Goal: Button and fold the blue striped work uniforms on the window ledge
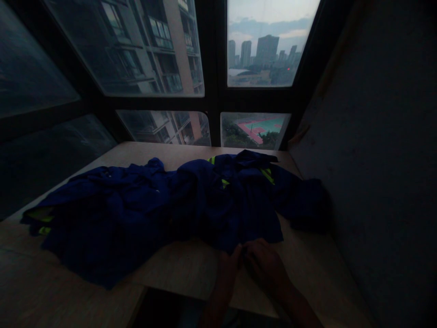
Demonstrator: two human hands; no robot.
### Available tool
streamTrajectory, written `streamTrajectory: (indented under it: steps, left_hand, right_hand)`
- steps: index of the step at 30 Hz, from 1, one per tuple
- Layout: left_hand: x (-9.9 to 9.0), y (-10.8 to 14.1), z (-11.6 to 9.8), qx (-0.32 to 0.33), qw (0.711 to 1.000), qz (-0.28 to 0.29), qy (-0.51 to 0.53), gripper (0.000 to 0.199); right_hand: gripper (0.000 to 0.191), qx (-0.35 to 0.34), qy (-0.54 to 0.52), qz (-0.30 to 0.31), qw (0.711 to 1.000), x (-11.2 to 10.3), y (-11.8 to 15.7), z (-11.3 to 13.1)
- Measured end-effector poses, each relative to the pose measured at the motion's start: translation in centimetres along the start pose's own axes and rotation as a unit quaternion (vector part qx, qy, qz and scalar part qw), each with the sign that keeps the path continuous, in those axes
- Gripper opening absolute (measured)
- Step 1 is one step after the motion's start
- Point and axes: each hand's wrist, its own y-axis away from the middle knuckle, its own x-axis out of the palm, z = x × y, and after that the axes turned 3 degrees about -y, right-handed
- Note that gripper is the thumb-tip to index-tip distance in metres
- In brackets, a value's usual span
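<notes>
A dark blue jacket [252, 200] with yellow-green stripes lies crumpled on a pale wooden surface [187, 264]. At its near edge, my left hand [229, 262] and my right hand [262, 257] are close together, fingers closed on the cloth. The dim light hides exactly what part of the jacket is between them. To the left spreads more blue clothing [112, 209], also with yellow-green stripes at its far left end. Whether it is one garment with the jacket or a separate one, I cannot tell.
Dark-framed windows [213, 105] rise behind the wooden surface, with buildings and a sports court outside. A wall [375, 159] closes off the right side. Below the surface's front edge is a dark opening [164, 310].
</notes>
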Motion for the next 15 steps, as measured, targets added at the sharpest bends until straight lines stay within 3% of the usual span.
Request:
streamTrajectory:
  steps: [10,15]
  left_hand:
    - [0.14,0.26,-0.04,-0.004,1.000,-0.009,-0.017,0.049]
    - [-0.63,0.85,-0.50,0.014,1.000,0.023,-0.005,0.044]
  right_hand:
    - [0.011,0.014,-0.053,-0.012,0.998,0.05,-0.16,-0.13]
    - [0.010,0.019,-0.061,0.004,0.998,0.01,-0.08,-0.21]
